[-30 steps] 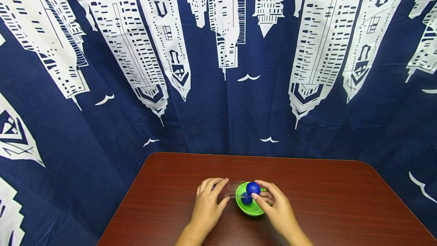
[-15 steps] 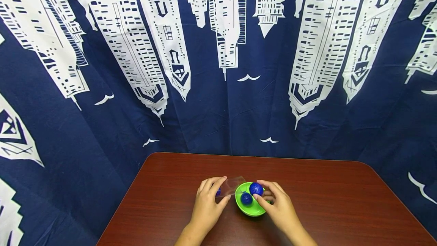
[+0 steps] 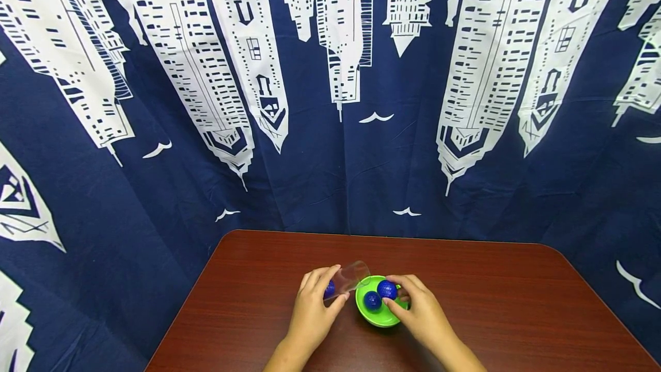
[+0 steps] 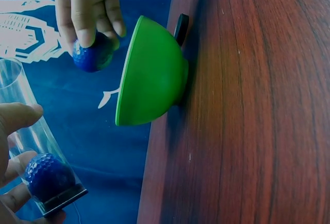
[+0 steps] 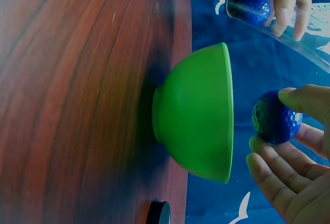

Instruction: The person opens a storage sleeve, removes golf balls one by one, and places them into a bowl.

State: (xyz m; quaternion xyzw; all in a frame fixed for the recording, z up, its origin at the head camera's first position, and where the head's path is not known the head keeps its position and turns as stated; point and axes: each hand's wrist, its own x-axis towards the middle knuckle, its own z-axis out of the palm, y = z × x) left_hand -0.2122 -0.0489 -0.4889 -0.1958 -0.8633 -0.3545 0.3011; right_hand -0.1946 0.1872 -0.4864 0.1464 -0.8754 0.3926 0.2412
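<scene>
My left hand (image 3: 312, 309) grips a clear tube (image 3: 352, 275), tilted with its open mouth up and to the right. A dimpled blue golf ball (image 4: 49, 176) sits inside at the tube's dark-capped bottom. Above the green bowl (image 5: 198, 116), my right hand (image 3: 420, 312) pinches a second blue golf ball (image 5: 276, 117) between thumb and fingers. Another blue golf ball (image 3: 372, 301) lies in the bowl, visible from the head view and hidden by the bowl's wall in both wrist views. The tube's mouth overlaps the bowl's back left rim in the head view.
The bowl stands on a reddish-brown wooden table (image 3: 248, 280). A small black round lid (image 5: 159, 212) is on the table beside the bowl, seen in the wrist views. A dark blue cloth (image 3: 310, 188) with white buildings hangs behind the table.
The tube has tipped, its mouth rising up and away from the ball in my right hand. That ball has shifted slightly right over the bowl. The ball within the tube shows more clearly.
</scene>
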